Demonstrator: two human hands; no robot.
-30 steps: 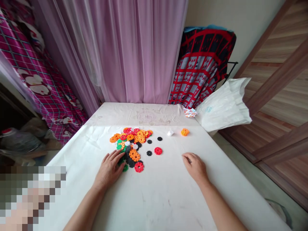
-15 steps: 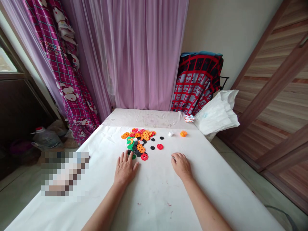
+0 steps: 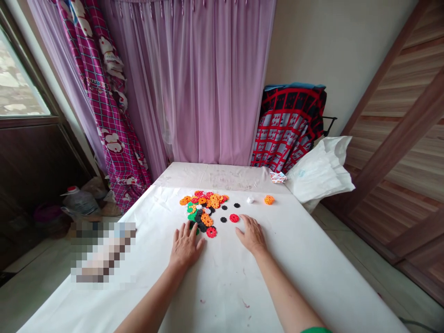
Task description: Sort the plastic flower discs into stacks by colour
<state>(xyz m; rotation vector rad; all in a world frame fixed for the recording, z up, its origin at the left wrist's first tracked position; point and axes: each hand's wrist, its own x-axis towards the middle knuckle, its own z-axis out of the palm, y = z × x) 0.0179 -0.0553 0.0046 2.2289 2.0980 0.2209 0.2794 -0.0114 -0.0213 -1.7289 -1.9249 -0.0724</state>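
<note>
A loose pile of notched plastic discs, with an orange disc point(image 3: 207, 219) among red, green, black and white ones, lies mid-table. My left hand point(image 3: 186, 245) rests palm down at the pile's near edge, fingers apart, fingertips by the black and green discs. My right hand point(image 3: 252, 234) is open, its fingertips just right of a single red disc point(image 3: 234, 218); whether they touch cannot be made out. Black discs point(image 3: 224, 219) lie between the pile and that red disc. Farther back sit a white ball-shaped piece point(image 3: 250, 200) and an orange one point(image 3: 268, 200).
The white-covered table point(image 3: 298, 277) has a small patterned box point(image 3: 278, 177) at its far right, beside a white bag point(image 3: 321, 171). A blurred, pixelated object point(image 3: 107, 254) is at the left edge. Purple curtains point(image 3: 215, 92) hang behind.
My right hand has moved left and forward toward the single red disc, and its fingers have spread. My left hand stays by the pile. The view has tilted up slightly.
</note>
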